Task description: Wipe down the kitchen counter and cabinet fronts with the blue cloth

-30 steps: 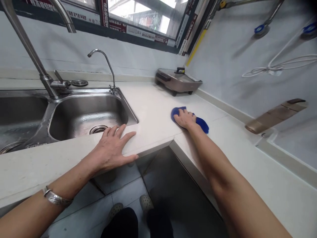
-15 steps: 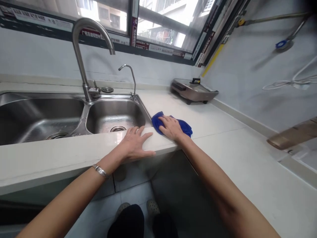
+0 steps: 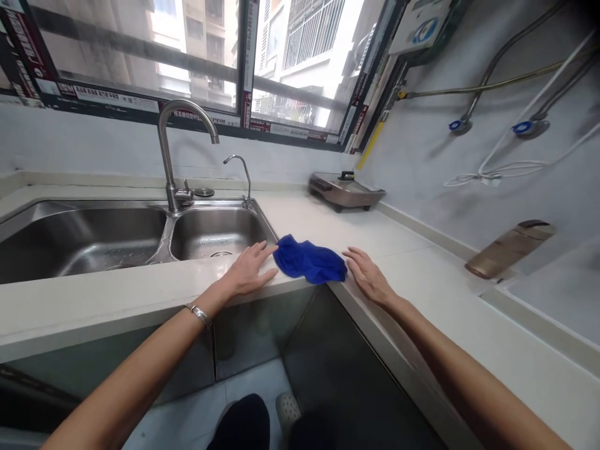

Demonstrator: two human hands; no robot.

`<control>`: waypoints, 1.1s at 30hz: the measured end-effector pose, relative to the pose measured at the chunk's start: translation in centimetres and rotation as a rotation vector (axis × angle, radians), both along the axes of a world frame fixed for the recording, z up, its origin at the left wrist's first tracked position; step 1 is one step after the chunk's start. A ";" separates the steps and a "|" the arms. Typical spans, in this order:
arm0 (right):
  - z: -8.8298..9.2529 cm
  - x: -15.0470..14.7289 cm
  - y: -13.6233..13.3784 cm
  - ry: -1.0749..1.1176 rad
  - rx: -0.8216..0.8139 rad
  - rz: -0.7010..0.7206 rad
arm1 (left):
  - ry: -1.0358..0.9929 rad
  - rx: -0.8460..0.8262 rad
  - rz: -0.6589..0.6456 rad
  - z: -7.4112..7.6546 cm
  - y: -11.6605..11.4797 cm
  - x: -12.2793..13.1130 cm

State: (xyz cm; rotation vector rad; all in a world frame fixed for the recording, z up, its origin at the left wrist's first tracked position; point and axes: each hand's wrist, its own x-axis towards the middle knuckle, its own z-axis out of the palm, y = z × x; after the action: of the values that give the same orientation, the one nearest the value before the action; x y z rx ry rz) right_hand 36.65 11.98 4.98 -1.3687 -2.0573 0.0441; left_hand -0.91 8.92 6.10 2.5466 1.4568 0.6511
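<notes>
A crumpled blue cloth (image 3: 310,259) lies on the white countertop (image 3: 403,247), by the inner corner to the right of the sink. My left hand (image 3: 249,269) rests at the counter's front edge, fingers apart, its fingertips close to the cloth's left end. Just right of the cloth is my right hand (image 3: 368,275), its fingers stretched out and holding nothing. The cloth lies between the two hands, gripped by neither.
A double-bowl steel sink (image 3: 169,234) is set into the counter, with a tall faucet (image 3: 166,156) and a thin small tap (image 3: 247,178) behind it. An electric pan (image 3: 347,189) stands in the back corner. A brown bottle-like object (image 3: 509,250) is near the right wall.
My right hand has let go of the blue cloth and moved right, off it. The cloth now lies spread out more. The view has tilted up a little.
</notes>
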 end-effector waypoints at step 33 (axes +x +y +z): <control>-5.7 10.2 -3.9 0.027 -0.024 -0.070 | 0.238 0.030 0.271 0.1 -5.5 -1.1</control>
State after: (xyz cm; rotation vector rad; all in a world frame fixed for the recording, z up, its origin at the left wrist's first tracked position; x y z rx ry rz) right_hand 46.83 8.04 -0.77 -1.4461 -1.9909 0.0563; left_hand -1.98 3.39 6.16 2.5430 1.9064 0.4136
